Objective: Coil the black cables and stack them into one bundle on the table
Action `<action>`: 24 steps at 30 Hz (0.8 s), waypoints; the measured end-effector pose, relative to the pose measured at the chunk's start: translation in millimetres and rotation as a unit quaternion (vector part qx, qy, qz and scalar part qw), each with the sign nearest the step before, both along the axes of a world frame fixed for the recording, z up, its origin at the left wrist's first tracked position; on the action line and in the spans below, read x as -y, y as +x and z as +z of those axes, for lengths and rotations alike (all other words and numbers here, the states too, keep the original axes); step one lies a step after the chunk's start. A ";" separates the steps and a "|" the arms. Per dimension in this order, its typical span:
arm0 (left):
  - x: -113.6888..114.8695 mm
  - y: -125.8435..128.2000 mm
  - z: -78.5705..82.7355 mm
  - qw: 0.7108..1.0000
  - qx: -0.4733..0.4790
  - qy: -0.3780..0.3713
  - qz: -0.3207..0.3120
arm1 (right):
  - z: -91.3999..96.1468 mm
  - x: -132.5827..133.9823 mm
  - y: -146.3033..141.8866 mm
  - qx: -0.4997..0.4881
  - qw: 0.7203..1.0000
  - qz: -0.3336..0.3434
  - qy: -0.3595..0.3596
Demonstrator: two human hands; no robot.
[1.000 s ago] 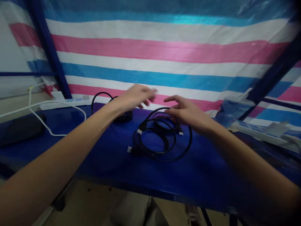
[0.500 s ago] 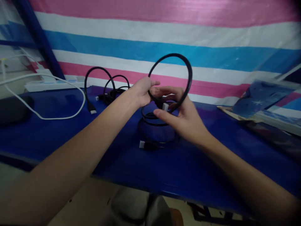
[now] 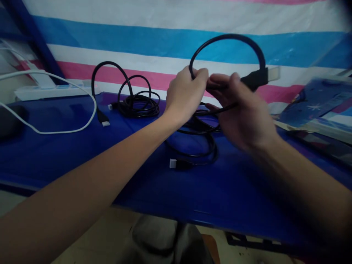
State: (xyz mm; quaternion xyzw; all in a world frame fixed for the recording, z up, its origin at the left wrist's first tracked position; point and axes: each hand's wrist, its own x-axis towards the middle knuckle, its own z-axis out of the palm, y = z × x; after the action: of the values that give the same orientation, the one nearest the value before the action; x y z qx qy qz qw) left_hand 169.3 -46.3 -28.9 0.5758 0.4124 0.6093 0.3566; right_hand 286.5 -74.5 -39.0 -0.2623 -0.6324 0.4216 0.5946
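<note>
A black HDMI cable (image 3: 229,36) arches in a raised loop between my hands. My left hand (image 3: 185,91) pinches it at the left side of the loop. My right hand (image 3: 244,113), palm turned up and slightly blurred, has the cable between thumb and fingers just behind its plug (image 3: 255,79), whose pale tip points right. More turns of the same cable (image 3: 198,154) hang or lie beneath the hands. Its other plug (image 3: 181,164), with a whitish end, rests on the blue table (image 3: 154,187).
A second black cable (image 3: 140,106) lies coiled to the left, one end (image 3: 103,117) standing off in an arch. Behind a white cord (image 3: 63,132) sits a white power strip (image 3: 52,91). A dark object (image 3: 11,121) lies far left; a blue printed packet (image 3: 313,102) stands right.
My right hand has turned palm up and moved right and up, carrying the plug outward. My left hand has shifted right. The cable loop is wider and higher, and the view has tilted down slightly.
</note>
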 end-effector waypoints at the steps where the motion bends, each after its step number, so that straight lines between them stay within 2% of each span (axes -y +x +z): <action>1: -0.7 -0.4 -1.5 0.997 -0.046 0.060 0.029 | 5.3 2.2 2.8 -0.024 0.999 0.017 -0.037; 3: -3.3 -2.5 -4.0 0.985 -0.117 0.120 0.047 | 15.7 5.7 10.3 -0.065 0.993 0.032 -0.088; 7: -9.7 -8.8 -7.6 0.994 -0.103 -0.014 0.015 | 29.6 8.6 24.9 -0.125 0.985 0.015 -0.118; 9: -10.4 -10.6 -8.9 0.991 -0.059 -0.114 -0.049 | 32.9 9.1 28.1 -0.130 0.980 0.028 -0.150; 11: -8.5 -10.4 -9.4 0.967 -0.017 -0.209 -0.144 | 34.5 9.7 28.8 -0.115 0.974 0.037 -0.192; 14: -3.8 -7.1 -7.6 0.932 0.015 -0.281 -0.229 | 34.8 9.7 30.0 -0.074 0.974 0.028 -0.212; 20: -0.5 -4.9 0.2 0.937 0.023 -0.235 -0.258 | 27.0 3.6 38.4 0.056 0.983 0.046 -0.168; 24: -0.4 -5.0 -2.8 0.947 -0.028 -0.181 -0.263 | 21.9 1.9 35.6 0.090 0.987 -0.003 -0.136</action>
State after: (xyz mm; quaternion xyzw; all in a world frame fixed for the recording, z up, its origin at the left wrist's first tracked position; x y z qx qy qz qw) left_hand 164.4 -45.9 -31.7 0.6062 0.3598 0.3928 0.5906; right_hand 322.1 -76.4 -17.1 -0.3794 -0.6191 0.4763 0.4959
